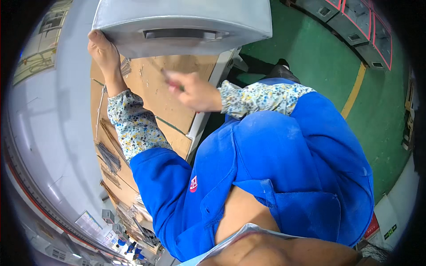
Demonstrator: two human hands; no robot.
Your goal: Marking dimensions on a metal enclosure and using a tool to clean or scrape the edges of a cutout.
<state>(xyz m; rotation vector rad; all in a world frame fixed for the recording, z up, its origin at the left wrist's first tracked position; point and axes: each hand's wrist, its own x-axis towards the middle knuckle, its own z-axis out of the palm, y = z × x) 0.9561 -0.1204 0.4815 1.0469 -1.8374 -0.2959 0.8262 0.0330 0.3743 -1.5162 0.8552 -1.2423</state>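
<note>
A large grey sheet-metal box (213, 44) with a long slot (177, 33) in its near face sits at the far end of the bench. My left hand (105, 53) grips the box's lower left corner, with the thumb up along its edge. In front of the box, over the bench, my right hand (191, 91) is closed round a thin tool with a red handle (174, 84). Motion blurs the tool, so its exact kind cannot be made out. Its slim tip points up and left toward the box without visibly touching it.
Brown board covers the bench (155, 102). Bundles of thin metal strips (108, 158) lie along its left side. On the green floor (306, 57), several grey metal boxes with red edging (355, 26) stand at the far right, near a yellow line (354, 91).
</note>
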